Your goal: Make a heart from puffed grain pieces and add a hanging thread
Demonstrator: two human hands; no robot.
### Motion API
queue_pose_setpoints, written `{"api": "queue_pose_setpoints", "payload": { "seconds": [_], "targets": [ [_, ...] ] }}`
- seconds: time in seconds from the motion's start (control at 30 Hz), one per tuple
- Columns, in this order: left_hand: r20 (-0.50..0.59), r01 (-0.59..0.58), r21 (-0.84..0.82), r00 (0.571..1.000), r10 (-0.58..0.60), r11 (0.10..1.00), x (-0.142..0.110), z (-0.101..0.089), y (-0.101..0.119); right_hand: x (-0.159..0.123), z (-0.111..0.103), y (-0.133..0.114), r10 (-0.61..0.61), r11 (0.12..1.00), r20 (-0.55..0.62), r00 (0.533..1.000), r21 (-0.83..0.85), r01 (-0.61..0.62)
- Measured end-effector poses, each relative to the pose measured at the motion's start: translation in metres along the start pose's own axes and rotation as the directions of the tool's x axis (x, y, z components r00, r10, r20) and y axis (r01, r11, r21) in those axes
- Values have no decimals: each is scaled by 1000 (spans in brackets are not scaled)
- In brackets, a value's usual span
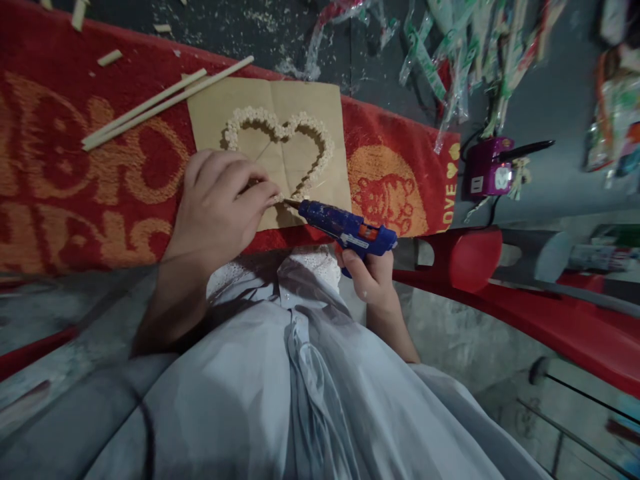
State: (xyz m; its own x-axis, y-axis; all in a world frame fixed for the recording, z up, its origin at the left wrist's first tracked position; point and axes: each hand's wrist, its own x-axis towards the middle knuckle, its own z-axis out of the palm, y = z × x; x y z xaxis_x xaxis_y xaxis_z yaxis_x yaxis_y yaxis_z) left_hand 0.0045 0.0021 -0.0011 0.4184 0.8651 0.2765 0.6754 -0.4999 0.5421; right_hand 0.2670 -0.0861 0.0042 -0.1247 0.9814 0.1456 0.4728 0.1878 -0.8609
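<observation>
My right hand (371, 270) is wrapped round the handle of a blue glue gun (340, 223). Its nozzle points left, at the lower tip of a heart outline (320, 163) built of small pale pieces. The heart lies on a creased sheet of brown paper (260, 93). From the left, my left hand (225, 193) reaches over the heart's lower left side and hides part of it. Its thumb and fingers are pinched together close to the nozzle; I cannot make out what is between them.
A red patterned towel (140, 220) lies under the paper. Two pale sticks (165, 103) rest at the paper's left edge, with cut stick bits (110, 58) nearby. A purple power block (487, 167) and plastic-wrapped items (450, 53) are on the right. A red chair (475, 260) stands below.
</observation>
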Motion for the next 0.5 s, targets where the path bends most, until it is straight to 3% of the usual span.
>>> {"api": "queue_pose_setpoints", "payload": {
  "seconds": [0.5],
  "targets": [
    [-45,-18,-71,999,14,997,-4,11,-10,7,-1,-7,-66,997,10,998,-43,67]
  ]
}}
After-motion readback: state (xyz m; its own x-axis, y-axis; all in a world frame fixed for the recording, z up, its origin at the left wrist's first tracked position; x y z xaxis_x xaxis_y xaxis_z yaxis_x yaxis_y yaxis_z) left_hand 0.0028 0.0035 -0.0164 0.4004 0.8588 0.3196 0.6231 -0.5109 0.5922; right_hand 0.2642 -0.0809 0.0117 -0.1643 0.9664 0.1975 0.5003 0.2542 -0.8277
